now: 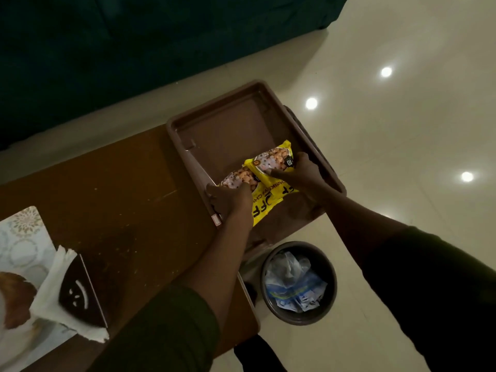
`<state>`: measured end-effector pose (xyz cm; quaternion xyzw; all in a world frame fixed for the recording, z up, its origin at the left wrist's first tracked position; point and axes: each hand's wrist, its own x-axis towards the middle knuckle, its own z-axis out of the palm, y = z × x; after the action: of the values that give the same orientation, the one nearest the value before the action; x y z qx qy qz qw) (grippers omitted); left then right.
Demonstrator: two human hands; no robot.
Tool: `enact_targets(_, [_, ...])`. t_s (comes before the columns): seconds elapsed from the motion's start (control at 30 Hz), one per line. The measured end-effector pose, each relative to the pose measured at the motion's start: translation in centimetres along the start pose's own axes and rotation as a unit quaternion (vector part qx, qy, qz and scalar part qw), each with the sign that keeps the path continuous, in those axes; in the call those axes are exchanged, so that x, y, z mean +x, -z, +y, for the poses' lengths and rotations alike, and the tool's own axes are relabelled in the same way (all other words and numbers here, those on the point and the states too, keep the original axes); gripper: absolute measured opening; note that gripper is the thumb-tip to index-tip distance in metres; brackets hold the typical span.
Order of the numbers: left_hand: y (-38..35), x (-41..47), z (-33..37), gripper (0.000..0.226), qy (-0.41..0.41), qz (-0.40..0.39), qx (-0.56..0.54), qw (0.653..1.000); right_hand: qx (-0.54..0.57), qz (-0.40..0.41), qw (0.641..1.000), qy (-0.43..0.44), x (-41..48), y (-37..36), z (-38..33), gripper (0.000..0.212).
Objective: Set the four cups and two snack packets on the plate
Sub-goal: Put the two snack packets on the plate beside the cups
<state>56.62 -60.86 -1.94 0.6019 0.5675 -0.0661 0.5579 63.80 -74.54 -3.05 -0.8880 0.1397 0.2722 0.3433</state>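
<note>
Yellow snack packets, two in number, lie on the brown tray at its near end, one overlapping the other. The left packet shows large black letters reading "FF" and a strip of smaller print too blurred to read. The right packet carries a dark badge marked "10" and a picture of round snacks. The left hand presses down on the left packet, fingers curled over its far end at the tray's left rim. The right hand grips the right packet, thumb on top and fingers around its right edge. Both arms wear dark sleeves.

The tray rests on the right end of a brown wooden table and overhangs its edge. One small white label sits on the tray's near left corner; its writing cannot be read. No cups are visible. On the table's near left lie one patterned mat, one white napkin and one dark wedge-shaped holder. One round bin holding crumpled wrappers stands on the pale floor, near right of the table.
</note>
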Motion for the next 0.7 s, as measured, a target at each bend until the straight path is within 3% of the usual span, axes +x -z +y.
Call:
enact_targets(0.13, [0.1, 0.3, -1.2, 0.075, 0.016, -0.031, -0.069, 0.997, 0.045, -0.009, 0.999, -0.005, -0.4, 0.3, 1.2, 0.066])
enact_targets(0.27, [0.8, 0.2, -2.0, 0.076, 0.003, -0.084, -0.073, 0.994, 0.090, -0.029, 0.996, 0.001, -0.9, 0.7, 1.4, 0.077])
enact_targets(0.47, [3.4, 0.0, -0.8, 0.049, -0.109, -0.129, -0.035, 0.985, 0.183, -0.110, 0.976, 0.039, -2.1, 1.8, 0.6, 0.077])
enact_targets(0.57, [6.7, 0.2, 0.8, 0.045, -0.094, -0.128, -0.104, 0.982, 0.208, -0.117, 0.968, 0.084, -2.7, 2.3, -1.1, 0.075])
enact_targets(0.7, [11.8, 1.0, 2.3, 0.059, -0.059, -0.127, -0.203, 0.969, 0.166, -0.141, 0.969, 0.113, -3.9, 2.2, -5.2, 0.071])
